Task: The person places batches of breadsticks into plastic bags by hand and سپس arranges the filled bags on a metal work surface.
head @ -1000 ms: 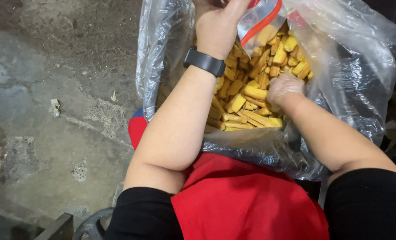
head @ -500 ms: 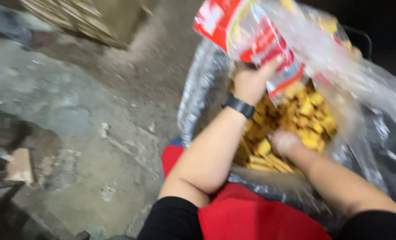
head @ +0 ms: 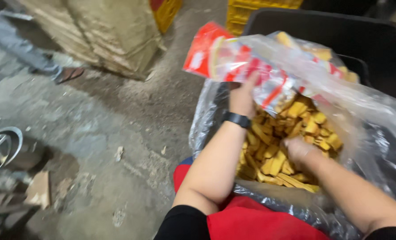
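A big clear plastic bag [head: 375,120] rests against my lap, filled with yellow stick-shaped snack pieces [head: 273,153]. My left hand [head: 243,95], with a black watch on the wrist, grips a small red-and-white printed packet [head: 233,60] held over the bag's mouth. My right hand [head: 298,149] is down inside the big bag, fingers buried in the yellow pieces. Whether it holds any I cannot tell.
Rough concrete floor [head: 95,129] spreads to the left with scraps on it. A stack of brown cardboard [head: 104,31] stands at the back, a yellow crate [head: 251,11] beyond it. Another person's sandalled foot [head: 69,74] shows top left. A black bin [head: 340,35] sits behind the bag.
The view has swung left and up, showing more floor. My left hand has lifted the red-and-white packet higher over the bag; my right hand stays among the yellow pieces.
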